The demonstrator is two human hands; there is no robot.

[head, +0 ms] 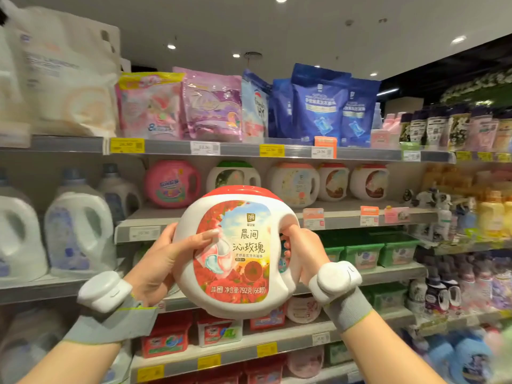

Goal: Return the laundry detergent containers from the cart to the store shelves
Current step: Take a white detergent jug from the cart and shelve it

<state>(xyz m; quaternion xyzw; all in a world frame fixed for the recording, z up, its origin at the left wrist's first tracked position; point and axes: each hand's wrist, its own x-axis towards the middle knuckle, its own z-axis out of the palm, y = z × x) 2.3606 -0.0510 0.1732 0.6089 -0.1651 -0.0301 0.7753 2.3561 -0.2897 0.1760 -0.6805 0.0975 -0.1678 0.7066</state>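
I hold up a round white detergent pod tub (235,253) with a red lid and a red rose label, in front of the shelves at chest height. My right hand (300,253) grips its handle on the right side, fingers curled through the opening. My left hand (163,259) supports the tub's left side, thumb lying across the label. Behind the tub runs a shelf (340,214) with similar round tubs: a pink one (171,184), a green-lidded one (234,176) and red-lidded ones (370,182). The cart is out of sight.
The top shelf (238,149) carries pink, purple and blue refill pouches. Large white jugs (79,231) stand at the left. Green boxes (363,253) and red boxes (166,339) fill lower shelves. Bottles crowd the right-hand shelving (471,236).
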